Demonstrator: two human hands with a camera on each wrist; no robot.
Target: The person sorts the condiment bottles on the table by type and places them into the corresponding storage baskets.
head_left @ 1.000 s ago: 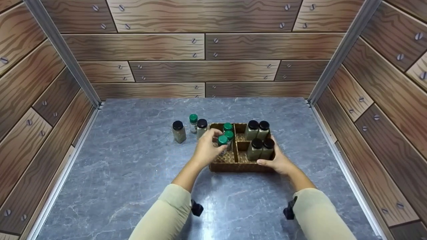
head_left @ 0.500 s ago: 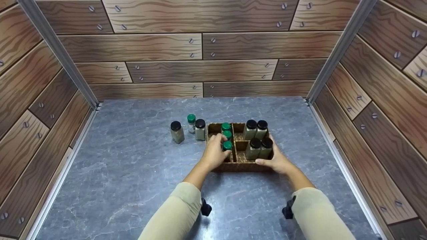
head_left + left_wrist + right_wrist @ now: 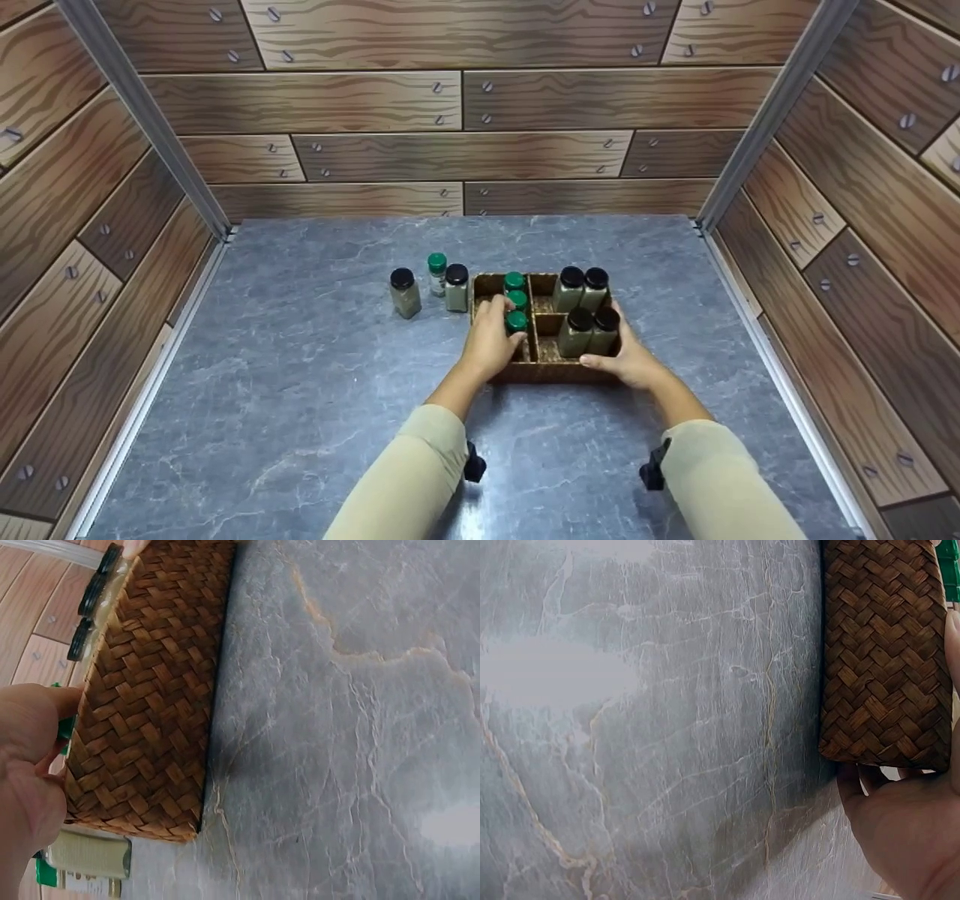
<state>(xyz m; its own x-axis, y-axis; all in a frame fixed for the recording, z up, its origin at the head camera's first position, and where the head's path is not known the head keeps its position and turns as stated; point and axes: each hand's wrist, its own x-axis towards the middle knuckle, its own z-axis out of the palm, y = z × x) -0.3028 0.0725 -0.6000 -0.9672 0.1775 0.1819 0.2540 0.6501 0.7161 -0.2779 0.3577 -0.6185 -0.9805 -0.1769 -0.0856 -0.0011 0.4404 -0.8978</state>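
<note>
A brown woven basket [image 3: 559,373] with dividers stands on the grey marbled table. My left hand [image 3: 486,345] reaches into its left compartment and pinches a green-capped spice jar [image 3: 516,321], the front one of a row of three along the divider. The jar's body is hidden by the hand and basket. My right hand [image 3: 634,365] grips the basket's right front corner, thumb over the front rim and fingers along the side wall; the right wrist view shows those fingers [image 3: 853,791] against the woven end. Black-capped spice jars [image 3: 576,334] stand in pairs in the two right compartments.
Left of the basket, two black-capped jars [image 3: 406,294] and a green-capped jar [image 3: 437,274] stand on the table [image 3: 300,360]. Wood-patterned walls [image 3: 375,101] enclose the back and sides.
My left hand has moved right and lowered the green-capped jar into the front of the left compartment, in line with the other two. The right hand has kept its grip on the basket.
</note>
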